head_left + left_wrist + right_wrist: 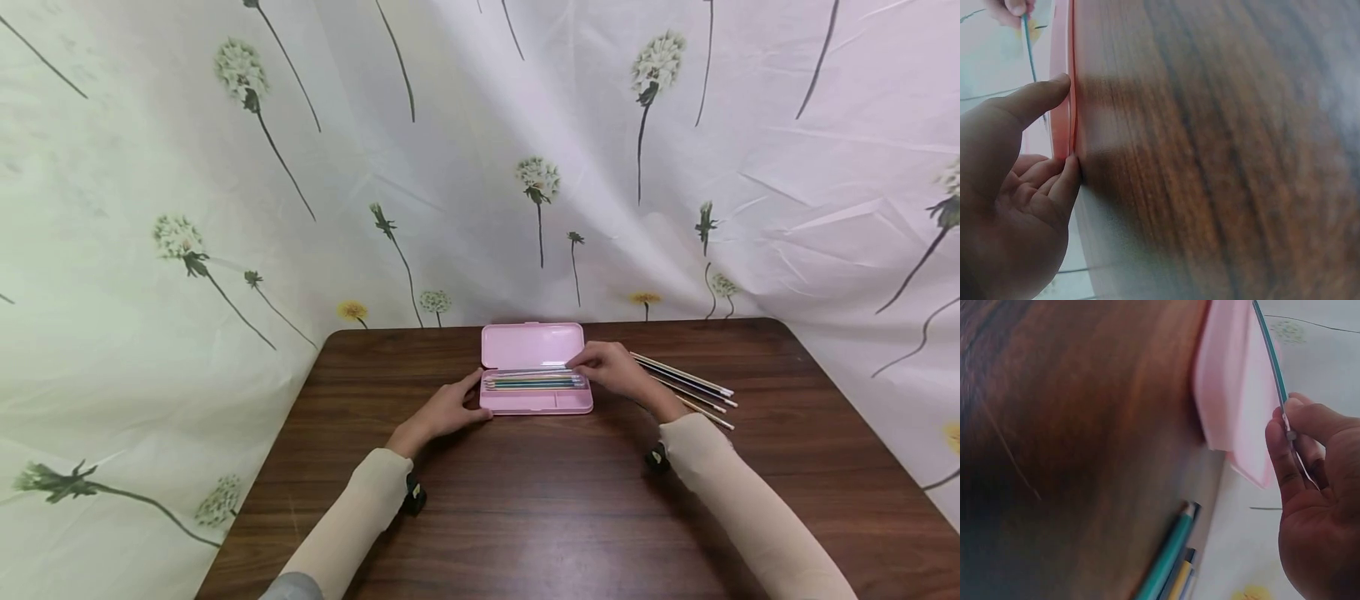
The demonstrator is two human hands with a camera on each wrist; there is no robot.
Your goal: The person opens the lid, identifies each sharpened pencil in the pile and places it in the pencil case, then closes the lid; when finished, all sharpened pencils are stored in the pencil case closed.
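Observation:
A pink pencil case stands on the wooden table with its lid raised at the back. Several pencils lie lengthwise inside it. My left hand grips the case's left end, the thumb near the front corner and the fingers farther back; the left wrist view shows this hand against the pink wall. Above the right part of the case, my right hand pinches a pencil by one end. That pencil looks teal in the right wrist view, between thumb and fingers of the hand.
More loose pencils lie on the table to the right of the case, beside and partly behind the right forearm. The brown table ends just behind the case, where a white flowered cloth hangs.

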